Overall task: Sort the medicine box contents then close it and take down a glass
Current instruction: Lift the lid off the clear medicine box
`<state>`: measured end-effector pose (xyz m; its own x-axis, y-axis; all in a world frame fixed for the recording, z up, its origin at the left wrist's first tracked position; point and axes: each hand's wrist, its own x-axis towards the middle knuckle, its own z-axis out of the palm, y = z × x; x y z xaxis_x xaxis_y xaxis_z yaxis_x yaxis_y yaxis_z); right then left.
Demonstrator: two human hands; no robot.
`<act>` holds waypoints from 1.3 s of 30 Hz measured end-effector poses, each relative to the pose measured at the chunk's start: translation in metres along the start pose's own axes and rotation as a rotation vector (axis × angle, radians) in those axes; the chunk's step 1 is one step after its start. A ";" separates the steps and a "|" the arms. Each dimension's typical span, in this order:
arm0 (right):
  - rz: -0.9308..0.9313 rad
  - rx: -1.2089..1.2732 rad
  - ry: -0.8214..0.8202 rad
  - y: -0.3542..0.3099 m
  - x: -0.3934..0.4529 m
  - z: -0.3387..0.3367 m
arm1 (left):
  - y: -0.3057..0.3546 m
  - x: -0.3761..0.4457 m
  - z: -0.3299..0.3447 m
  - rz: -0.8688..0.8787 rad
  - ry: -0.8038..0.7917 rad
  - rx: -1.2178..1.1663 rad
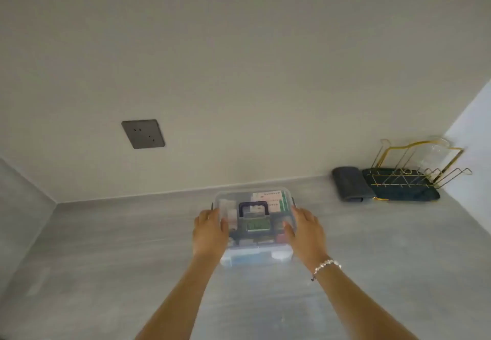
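Grey bench (pixel 106 260): lidded box (pixel 255 222) clasped between hands, left (pixel 210 233), right (pixel 305 230). Lid on; next, judged: glass (pixel 435 153), far right.

Packets inside the medicine box (pixel 255 222) seen only through the clear lid; print blurred, unreadable. Side walls of box covered by left hand (pixel 208 233) and right hand (pixel 305 230); latches mostly hidden. Both forearms cut off at near edge. Glass (pixel 435 153) on far-right rack (pixel 414 177) transparent, outline faint. Bracelet (pixel 325 266) beads too small to tell apart.
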<state>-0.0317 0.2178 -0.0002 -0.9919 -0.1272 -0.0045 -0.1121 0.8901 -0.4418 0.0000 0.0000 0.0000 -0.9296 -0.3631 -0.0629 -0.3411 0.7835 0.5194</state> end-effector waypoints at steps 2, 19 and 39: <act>0.065 0.116 -0.001 0.007 0.010 0.002 | -0.001 0.007 0.007 -0.076 0.009 -0.066; 0.408 0.697 0.154 0.022 0.041 0.022 | -0.017 0.027 0.027 -0.700 0.280 -0.992; 0.470 0.564 0.304 0.014 0.041 0.036 | -0.003 0.024 0.034 -0.539 0.402 -0.781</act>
<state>-0.0716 0.2089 -0.0391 -0.9096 0.4046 -0.0941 0.2892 0.4543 -0.8426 -0.0264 0.0057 -0.0318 -0.5156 -0.8235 -0.2368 -0.3805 -0.0276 0.9244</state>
